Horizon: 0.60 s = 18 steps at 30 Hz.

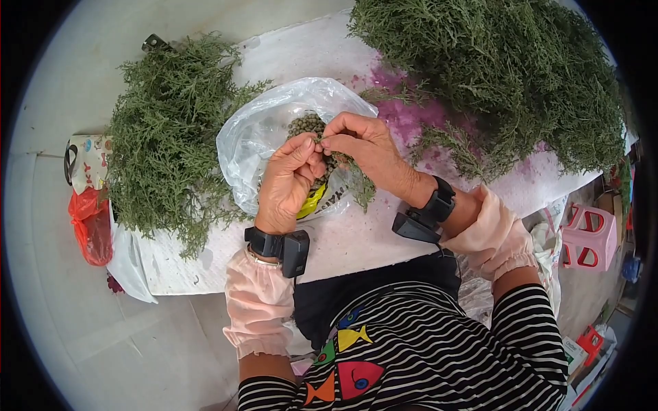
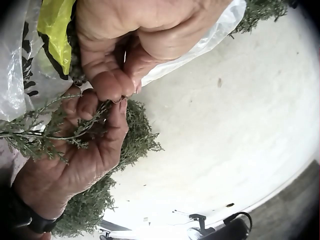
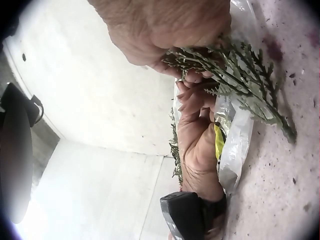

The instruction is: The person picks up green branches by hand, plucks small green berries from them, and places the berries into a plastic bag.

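Note:
My right hand (image 1: 367, 147) grips an evergreen sprig (image 3: 245, 87), its leafy stem running out past the palm. At the sprig's tip, the thumb and fingers of my left hand (image 1: 286, 179) pinch, meeting the right fingertips. Whatever tiny piece lies between the fingertips is hidden. Both hands are over an open clear plastic bag (image 1: 240, 130) with a yellow printed patch (image 1: 313, 202). Inside the bag, partly covered by the hands, lies a heap of small round greenish-brown seed cones (image 1: 306, 124).
A pile of evergreen branches (image 1: 164, 137) lies left of the bag, and a larger pile (image 1: 500, 75) at the back right. The white padded cover (image 1: 205, 264) has purple stains. A red bag (image 1: 90, 226) hangs at the left; a pink stool (image 1: 591, 236) stands at the right.

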Available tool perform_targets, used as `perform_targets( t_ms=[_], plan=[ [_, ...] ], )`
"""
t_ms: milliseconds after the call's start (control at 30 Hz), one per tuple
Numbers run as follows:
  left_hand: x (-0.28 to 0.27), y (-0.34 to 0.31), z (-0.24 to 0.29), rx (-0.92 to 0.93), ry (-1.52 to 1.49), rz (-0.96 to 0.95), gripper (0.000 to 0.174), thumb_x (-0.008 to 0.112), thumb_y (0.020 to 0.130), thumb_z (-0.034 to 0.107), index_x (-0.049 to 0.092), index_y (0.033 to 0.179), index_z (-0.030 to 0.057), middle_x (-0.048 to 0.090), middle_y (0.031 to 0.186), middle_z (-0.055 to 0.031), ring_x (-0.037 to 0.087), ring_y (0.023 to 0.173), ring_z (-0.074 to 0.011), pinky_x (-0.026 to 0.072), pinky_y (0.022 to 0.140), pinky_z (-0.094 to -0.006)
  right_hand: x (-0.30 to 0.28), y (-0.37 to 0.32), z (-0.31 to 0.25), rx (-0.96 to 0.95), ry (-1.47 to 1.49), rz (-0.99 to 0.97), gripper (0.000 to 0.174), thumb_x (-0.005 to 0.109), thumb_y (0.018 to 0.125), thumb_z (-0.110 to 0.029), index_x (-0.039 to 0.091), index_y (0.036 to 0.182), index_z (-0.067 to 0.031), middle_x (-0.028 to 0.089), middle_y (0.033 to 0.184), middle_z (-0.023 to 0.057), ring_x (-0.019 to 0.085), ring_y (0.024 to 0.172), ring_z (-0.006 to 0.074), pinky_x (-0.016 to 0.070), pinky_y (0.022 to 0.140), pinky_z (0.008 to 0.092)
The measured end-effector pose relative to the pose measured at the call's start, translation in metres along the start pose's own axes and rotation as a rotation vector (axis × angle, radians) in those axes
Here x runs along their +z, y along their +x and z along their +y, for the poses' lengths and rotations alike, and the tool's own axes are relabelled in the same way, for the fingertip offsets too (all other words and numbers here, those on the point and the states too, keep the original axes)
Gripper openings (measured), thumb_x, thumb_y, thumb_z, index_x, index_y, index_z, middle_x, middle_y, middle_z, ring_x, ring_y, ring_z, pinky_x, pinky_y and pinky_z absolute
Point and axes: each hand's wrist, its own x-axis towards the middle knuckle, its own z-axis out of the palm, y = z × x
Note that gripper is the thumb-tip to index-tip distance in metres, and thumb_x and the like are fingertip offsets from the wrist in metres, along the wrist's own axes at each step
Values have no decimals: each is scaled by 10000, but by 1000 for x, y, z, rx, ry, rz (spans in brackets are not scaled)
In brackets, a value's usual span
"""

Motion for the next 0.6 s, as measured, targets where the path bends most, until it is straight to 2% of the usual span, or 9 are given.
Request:
perform_targets(
  t_ms=[367, 467, 600],
  plan=[
    [-3, 2, 0, -4, 5, -33, 146, 595, 828, 29, 608, 961, -31, 599, 777, -71, 544, 644, -133, 460, 566, -259, 1, 1, 4, 4, 33, -13, 50, 579, 820, -60, 591, 833, -13, 574, 708, -7, 495, 609, 34, 398, 516, 185],
    [-4, 0, 2, -3, 6, -40, 147, 591, 829, 26, 608, 962, -34, 597, 780, -74, 548, 646, -134, 465, 571, -262, 0, 2, 8, -62, 7, 15, 50, 574, 823, -58, 592, 836, -13, 572, 715, -7, 491, 613, 35, 398, 521, 189],
    [0, 1, 0, -14, -2, -57, 147, 586, 830, 20, 609, 964, -36, 594, 779, -78, 550, 646, -135, 467, 576, -263, -1, 1, 3, 14, 4, -3, 51, 569, 825, -57, 590, 835, -11, 566, 718, -8, 489, 619, 37, 399, 528, 191]
  ],
)
